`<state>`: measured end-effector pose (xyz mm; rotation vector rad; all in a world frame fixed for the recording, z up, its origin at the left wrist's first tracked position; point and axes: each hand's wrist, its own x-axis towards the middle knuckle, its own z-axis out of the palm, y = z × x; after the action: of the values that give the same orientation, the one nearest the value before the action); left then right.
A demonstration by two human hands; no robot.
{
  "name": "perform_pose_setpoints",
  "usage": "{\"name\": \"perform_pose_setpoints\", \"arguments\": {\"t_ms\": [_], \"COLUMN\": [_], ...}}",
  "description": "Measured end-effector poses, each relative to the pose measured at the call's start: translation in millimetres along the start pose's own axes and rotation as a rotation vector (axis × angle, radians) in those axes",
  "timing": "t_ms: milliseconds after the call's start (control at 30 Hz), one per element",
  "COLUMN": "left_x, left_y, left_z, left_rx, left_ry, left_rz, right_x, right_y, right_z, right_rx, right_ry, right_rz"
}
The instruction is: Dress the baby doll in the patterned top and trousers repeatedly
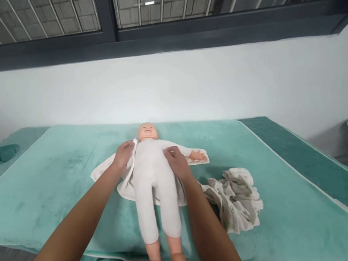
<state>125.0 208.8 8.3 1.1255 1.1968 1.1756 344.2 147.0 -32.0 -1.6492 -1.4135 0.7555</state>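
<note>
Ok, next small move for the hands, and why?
Probably ease the shirt edge inward over the doll's chest with the left hand: that hand already pinches the edge beside the shoulder, the chest is uncovered by the shirt, and the right hand is at the doll's other side, seemingly able to steady it.

Doll (152, 168) on green bed (53, 179), left fingers (127, 145) on shirt (126, 191)

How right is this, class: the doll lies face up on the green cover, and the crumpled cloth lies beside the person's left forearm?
Not quite: the side is wrong. The head view shows the crumpled cloth beside the person's right forearm. The doll does lie face up on the green cover.
</note>
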Motion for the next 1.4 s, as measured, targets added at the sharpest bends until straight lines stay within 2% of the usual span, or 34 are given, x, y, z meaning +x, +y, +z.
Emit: {"name": "perform_pose_setpoints", "arguments": {"t_ms": [100, 200, 333, 400, 467, 533, 567, 633, 700, 733, 833, 900, 967, 1033, 1100, 1200, 1267, 1333, 1400], "left_x": [8.8, 7.3, -23.1, -46.1, -66.3, -77.4, -78.4, -71.9, -58.7, -51.8, -36.0, -29.1, -21.9, -13.3, -4.8, 2.7, 3.5, 2.4, 0.8], "left_y": [4.9, 25.0, 75.1, 103.1, 124.9, 132.9, 130.1, 111.0, 79.3, 61.9, 19.3, 6.9, 7.6, 15.8, 24.6, 27.9, 21.8, 12.6, 5.3], "left_z": [-5.7, -9.1, -2.5, 4.4, 10.6, 13.8, 14.0, 11.9, 7.7, 5.7, 3.7, 7.5, 15.7, 28.3, 45.3, 77.4, 99.5, 118.3, 131.1], "left_rx": [0.057, 0.111, 0.379, 0.543, 0.594, 0.614, 0.65, 0.787, 0.959, 1.016, 1.086, 1.093, 1.108, 1.149, 1.233, 1.468, 1.622, 1.697, 1.715], "left_ry": [0.046, 0.016, -0.238, -0.442, -0.638, -0.676, -0.626, -0.42, -0.216, -0.179, -0.219, -0.233, -0.254, -0.303, -0.371, -0.456, -0.465, -0.476, -0.518], "left_rz": [0.002, -0.027, -0.061, -0.081, -0.072, 0.024, 0.1, 0.276, 0.447, 0.504, 0.655, 0.721, 0.73, 0.703, 0.696, 0.689, 0.649, 0.628, 0.646], "right_x": [1.2, 1.1, -0.1, -1.5, -3.9, -6.6, -7.7, -7.4, -1.9, 3.3, 25.6, 40.3, 50.1, 54.5, 56.0, 57.6, 57.9, 56.3, 52.9], "right_y": [1.4, 1.3, 1.5, 0.8, -0.2, -1.1, -1.4, -1.4, -0.1, 1.4, 12.1, 24.2, 38.0, 50.3, 59.0, 65.2, 66.2, 65.3, 63.0], "right_z": [17.1, 27.7, 29.4, 29.3, 30.7, 33.4, 34.6, 34.3, 27.2, 20.5, -8.4, -27.0, -38.0, -40.2, -37.0, -32.2, -32.4, -35.6, -40.9], "right_rx": [0.142, 0.189, 0.221, 0.258, 0.295, 0.315, 0.32, 0.297, 0.229, 0.192, 0.069, -0.056, -0.178, -0.242, -0.233, -0.169, -0.072, 0.153, 0.51], "right_ry": [-0.156, -0.219, -0.226, -0.209, -0.191, -0.172, -0.15, -0.066, 0.044, 0.109, 0.33, 0.422, 0.388, 0.359, 0.441, 0.575, 0.536, 0.469, 0.41], "right_rz": [-0.09, -0.137, -0.16, -0.151, -0.122, -0.111, -0.123, -0.166, -0.175, -0.156, -0.07, -0.029, -0.002, -0.024, -0.069, -0.039, 0.043, 0.08, 0.052]}}
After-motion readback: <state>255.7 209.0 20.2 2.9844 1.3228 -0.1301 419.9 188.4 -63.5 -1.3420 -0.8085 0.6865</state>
